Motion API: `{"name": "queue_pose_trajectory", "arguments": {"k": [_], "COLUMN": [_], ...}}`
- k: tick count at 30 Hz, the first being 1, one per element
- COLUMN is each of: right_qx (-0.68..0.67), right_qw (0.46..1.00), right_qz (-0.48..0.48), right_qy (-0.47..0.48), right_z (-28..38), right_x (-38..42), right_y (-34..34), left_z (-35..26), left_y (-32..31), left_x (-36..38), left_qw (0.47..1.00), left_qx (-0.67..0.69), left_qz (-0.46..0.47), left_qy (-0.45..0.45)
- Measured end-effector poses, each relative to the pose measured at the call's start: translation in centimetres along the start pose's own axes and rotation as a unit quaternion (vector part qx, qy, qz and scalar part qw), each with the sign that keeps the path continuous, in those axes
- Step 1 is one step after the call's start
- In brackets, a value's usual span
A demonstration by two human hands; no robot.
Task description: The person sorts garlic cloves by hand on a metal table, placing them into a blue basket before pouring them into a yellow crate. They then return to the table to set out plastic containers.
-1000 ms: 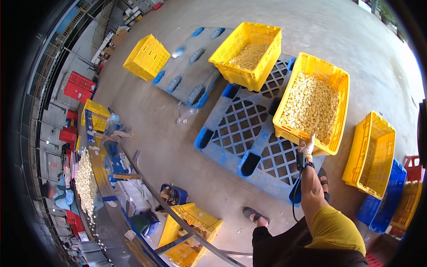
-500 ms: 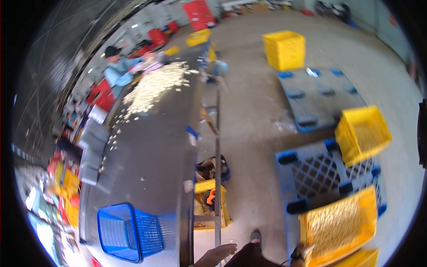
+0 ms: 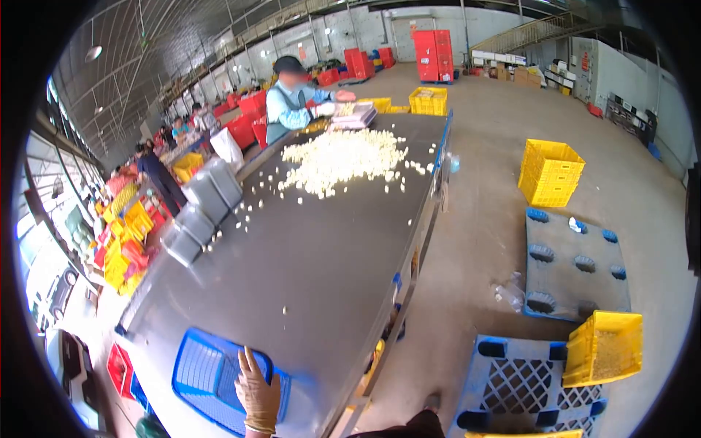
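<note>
My left hand point(image 3: 259, 396), in a thin pale glove, is at the right side of a blue plastic basket point(image 3: 191, 365). Its fingers are stretched out over the basket's rim, with the thumb apart. Whether the fingertips touch the rim cannot be made out. The basket stands at the near end of a long dark metal table point(image 3: 321, 255). Farther up the table lies a spread heap of small cream-white pieces point(image 3: 339, 157), too small to name surely. My right hand is outside the view.
A co-worker point(image 3: 288, 102) stands at the far left side of the table beside a pale tray point(image 3: 353, 115). Grey bins point(image 3: 213, 191) line the left edge. On the right are blue pallets point(image 3: 577, 266), a yellow crate stack point(image 3: 551, 174) and a yellow crate point(image 3: 604, 349).
My view has swung up and left. My left hand has moved from beside the table to the blue basket. My right hand, earlier at a yellow crate, has left the view.
</note>
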State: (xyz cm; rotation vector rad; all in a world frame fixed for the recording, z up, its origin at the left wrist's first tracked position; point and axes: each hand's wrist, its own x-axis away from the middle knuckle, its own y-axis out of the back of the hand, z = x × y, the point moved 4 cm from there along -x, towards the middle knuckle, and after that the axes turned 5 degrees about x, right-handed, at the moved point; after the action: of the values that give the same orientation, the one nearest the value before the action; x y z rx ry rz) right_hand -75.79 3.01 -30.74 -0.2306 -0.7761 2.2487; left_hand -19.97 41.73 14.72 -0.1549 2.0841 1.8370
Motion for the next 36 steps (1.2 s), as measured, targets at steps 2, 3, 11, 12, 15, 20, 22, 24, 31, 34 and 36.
{"name": "queue_pose_trajectory", "arguments": {"k": [2, 3, 11, 12, 15, 20, 22, 24, 31, 34, 36], "right_qx": [0.041, 0.066, 0.315, 0.354, 0.453, 0.62, 0.766, 0.779, 0.743, 0.664, 0.625], "right_qw": [0.998, 0.997, 0.943, 0.93, 0.889, 0.763, 0.567, 0.603, 0.538, 0.511, 0.456], "right_qz": [-0.026, -0.037, -0.096, -0.092, -0.038, 0.028, 0.054, 0.01, 0.281, 0.394, 0.482], "right_qy": [0.027, 0.033, 0.044, 0.047, 0.052, 0.177, 0.297, 0.172, 0.282, 0.378, 0.413], "right_z": [-0.9, -0.7, 9.4, 11.9, 16.0, 15.0, 16.6, 20.8, 15.1, 9.3, 5.8], "right_x": [-4.7, -6.9, -27.2, -31.1, -46.7, -74.9, -81.5, -79.0, -87.5, -93.1, -93.5], "right_y": [-0.5, -0.2, 4.3, 5.1, 2.2, -3.8, -16.2, -39.5, -61.4, -71.3, -80.3], "left_z": [0.8, 0.6, -9.2, -10.5, -12.9, -15.5, -16.1, -16.4, -15.0, -11.1, -11.1], "left_y": [-3.5, -4.8, -9.3, -9.0, -6.4, -7.3, -10.9, -11.6, -11.9, -10.9, -9.2], "left_x": [-1.7, -3.0, -13.3, -14.6, -16.0, -20.4, -22.6, -24.4, -23.7, -21.8, -22.5], "left_qw": [0.982, 0.987, 0.992, 0.986, 0.99, 0.986, 0.99, 0.995, 0.973, 0.932, 0.91], "left_qx": [-0.032, -0.029, -0.033, 0.004, 0.012, 0.102, 0.104, 0.026, -0.083, -0.169, -0.128], "left_qz": [0.133, 0.101, 0.056, 0.092, 0.021, -0.081, -0.009, 0.004, 0.044, 0.017, -0.027], "left_qy": [0.132, 0.124, 0.113, 0.136, 0.141, 0.107, 0.091, 0.096, 0.213, 0.321, 0.392]}}
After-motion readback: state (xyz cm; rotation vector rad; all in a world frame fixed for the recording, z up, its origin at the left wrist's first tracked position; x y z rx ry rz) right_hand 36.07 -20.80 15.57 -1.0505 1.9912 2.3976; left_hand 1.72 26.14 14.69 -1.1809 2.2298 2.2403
